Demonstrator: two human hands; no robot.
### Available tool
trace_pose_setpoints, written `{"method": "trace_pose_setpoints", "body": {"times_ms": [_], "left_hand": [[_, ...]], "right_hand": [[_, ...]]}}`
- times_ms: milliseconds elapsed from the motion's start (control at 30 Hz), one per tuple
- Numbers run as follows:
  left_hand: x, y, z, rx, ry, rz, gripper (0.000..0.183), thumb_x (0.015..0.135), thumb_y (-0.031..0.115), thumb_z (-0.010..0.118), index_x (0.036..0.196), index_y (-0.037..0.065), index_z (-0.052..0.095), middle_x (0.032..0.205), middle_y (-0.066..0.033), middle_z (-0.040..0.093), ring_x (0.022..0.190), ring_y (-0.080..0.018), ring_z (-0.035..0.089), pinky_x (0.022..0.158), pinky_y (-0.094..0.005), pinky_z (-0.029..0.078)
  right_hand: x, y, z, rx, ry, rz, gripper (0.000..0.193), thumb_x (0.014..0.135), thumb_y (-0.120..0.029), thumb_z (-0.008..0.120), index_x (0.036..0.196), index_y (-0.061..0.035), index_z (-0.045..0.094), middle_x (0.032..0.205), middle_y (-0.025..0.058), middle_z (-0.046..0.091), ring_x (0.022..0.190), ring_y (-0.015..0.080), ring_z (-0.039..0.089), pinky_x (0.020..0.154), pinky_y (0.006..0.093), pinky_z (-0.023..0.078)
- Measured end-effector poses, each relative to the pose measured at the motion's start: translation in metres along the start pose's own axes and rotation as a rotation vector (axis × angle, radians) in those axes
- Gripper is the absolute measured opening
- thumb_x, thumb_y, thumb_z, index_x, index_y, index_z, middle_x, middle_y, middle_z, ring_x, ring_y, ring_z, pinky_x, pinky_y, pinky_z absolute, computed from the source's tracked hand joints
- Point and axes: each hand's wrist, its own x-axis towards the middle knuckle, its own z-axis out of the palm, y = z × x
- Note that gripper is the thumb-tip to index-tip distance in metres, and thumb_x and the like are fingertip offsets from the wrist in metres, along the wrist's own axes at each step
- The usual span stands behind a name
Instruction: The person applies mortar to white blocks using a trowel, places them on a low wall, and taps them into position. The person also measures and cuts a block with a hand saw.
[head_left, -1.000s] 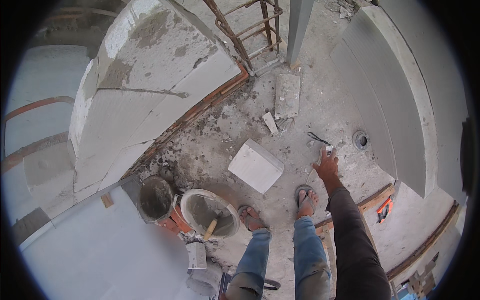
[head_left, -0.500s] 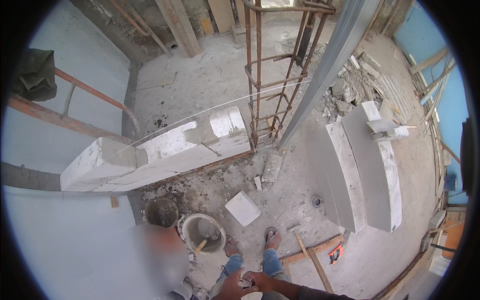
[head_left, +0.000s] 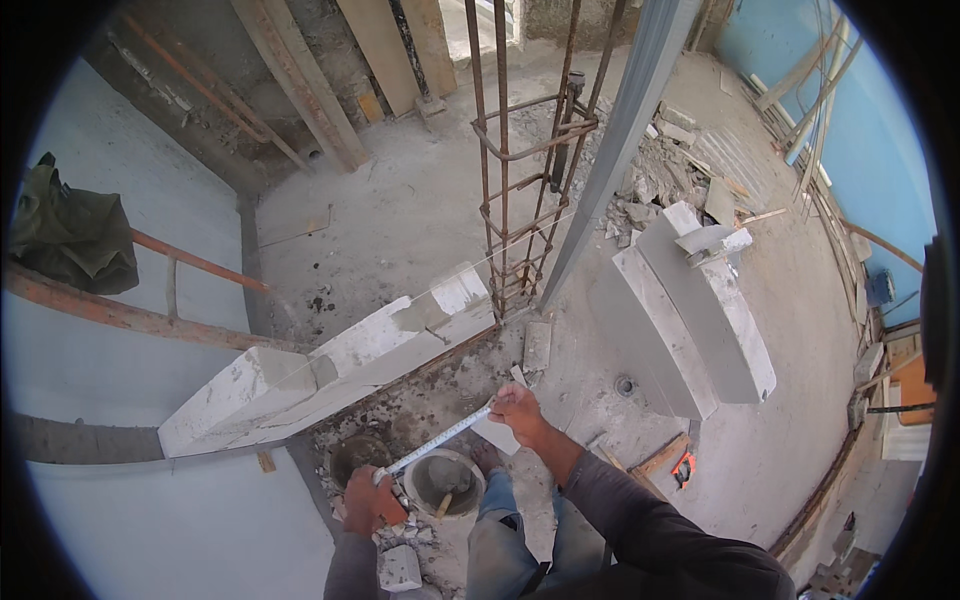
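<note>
I hold a tape measure blade (head_left: 440, 441) stretched between both hands above the floor. My left hand (head_left: 367, 500) grips its lower end near the bucket. My right hand (head_left: 520, 413) pinches the upper end, over a white block fragment (head_left: 497, 436). The tape runs alongside a low wall of white blocks (head_left: 330, 370) with wet mortar on top. My legs in jeans (head_left: 500, 530) stand below.
A mortar bucket (head_left: 442, 482) with a trowel and a darker bucket (head_left: 355, 455) sit by my feet. A rusty rebar cage (head_left: 520, 170), a grey metal post (head_left: 620, 130), stacked white blocks (head_left: 700, 320), rubble (head_left: 650, 190) and an orange tool (head_left: 684, 467) surround me.
I rose from bending to the floor, where my right hand reached down. Both hands came together low in view, then spread the tape out between them. The view swung upward.
</note>
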Motion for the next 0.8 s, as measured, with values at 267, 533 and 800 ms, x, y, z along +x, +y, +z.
{"method": "trace_pose_setpoints", "body": {"times_ms": [267,533,800], "left_hand": [[0.127,-0.162,-0.069,0.240,0.322,-0.003,0.037,0.084,0.035,0.081,0.101,0.002,0.072,0.099,-0.0231,0.070,0.098,-0.0423,0.068,0.085,-0.0501,0.054],[0.158,-0.175,-0.066,0.089,0.611,0.138,0.034,0.087,0.031,0.081,0.104,0.004,0.068,0.103,-0.0185,0.069,0.096,-0.0407,0.066,0.084,-0.0506,0.050],[0.176,-0.154,-0.071,0.094,0.518,0.031,0.036,0.088,0.029,0.079,0.109,0.002,0.068,0.106,-0.0204,0.068,0.101,-0.0426,0.065,0.088,-0.0506,0.051]], "right_hand": [[0.182,-0.021,-0.002,0.079,0.493,-0.276,0.012,0.088,0.007,0.067,0.097,0.0001,0.063,0.092,0.0076,0.065,0.080,0.0188,0.065,0.069,0.0309,0.058],[0.193,-0.049,0.038,0.173,0.441,-0.380,0.018,0.093,0.001,0.069,0.110,0.0032,0.063,0.098,0.0071,0.066,0.084,0.0162,0.065,0.075,0.0302,0.058],[0.195,-0.050,0.060,0.329,0.459,-0.212,0.025,0.098,-0.010,0.066,0.119,0.0042,0.063,0.100,0.0089,0.066,0.083,0.0168,0.065,0.072,0.0298,0.058]]}}
